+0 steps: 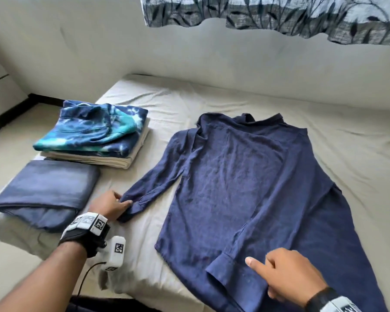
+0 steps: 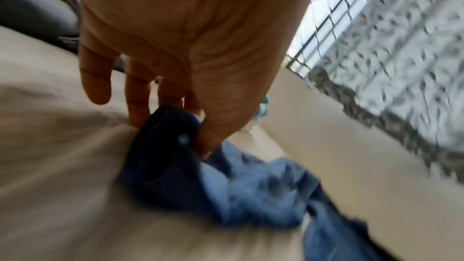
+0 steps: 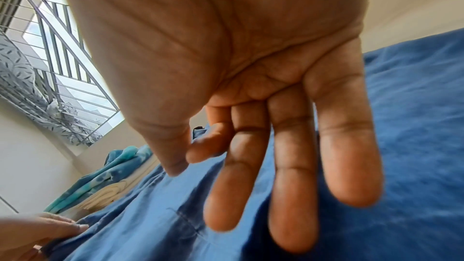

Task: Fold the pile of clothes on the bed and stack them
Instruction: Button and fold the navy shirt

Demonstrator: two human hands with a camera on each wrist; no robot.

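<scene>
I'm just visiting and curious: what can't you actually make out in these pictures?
- Navy shirt: its lower right part is cut off by the head view's edge.
- Right hand: contact with the shirt is unclear; the right wrist view shows only the palm.
- Left hand: grip detail blurred in the left wrist view.

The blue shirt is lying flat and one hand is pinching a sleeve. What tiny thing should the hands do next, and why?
Probably the left hand should carry the sleeve cuff it pinches across onto the blue shirt. The other sleeve already lies folded over the body, and the right hand is open, holding nothing, so this sleeve is the one left sticking out.
</scene>
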